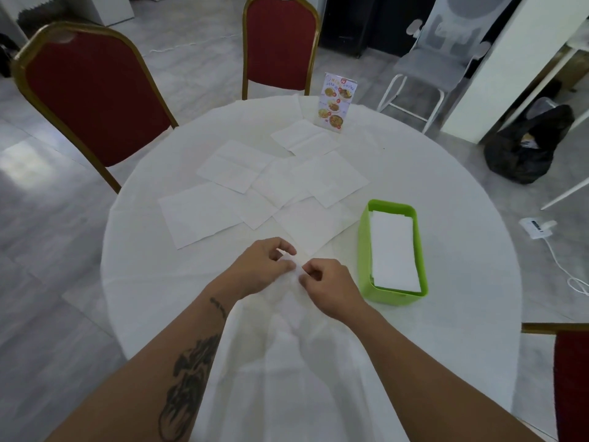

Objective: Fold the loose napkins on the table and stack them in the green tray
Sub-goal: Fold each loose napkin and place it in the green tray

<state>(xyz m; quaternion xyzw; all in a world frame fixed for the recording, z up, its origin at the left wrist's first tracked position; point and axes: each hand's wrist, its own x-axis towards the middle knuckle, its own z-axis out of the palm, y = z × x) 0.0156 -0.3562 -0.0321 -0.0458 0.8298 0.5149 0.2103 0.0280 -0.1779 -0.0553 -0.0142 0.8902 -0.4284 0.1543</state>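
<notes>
While both hands pinch one napkin [294,266], I'm mid-fold.
Left hand [259,266] and right hand [328,283] grip its edge; next, crease flat, then green tray [363,250].

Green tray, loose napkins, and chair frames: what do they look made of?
Green rectangular tray: probably plastic, with thin, evenly coloured, smooth semi-matte walls. Loose white square napkins: likely paper tissue, thin, matte, holding sharp creases. Gold-coloured frame of the red-backed chair: seemingly painted metal with a slight sheen; the red panel looks like fabric upholstery.
</notes>
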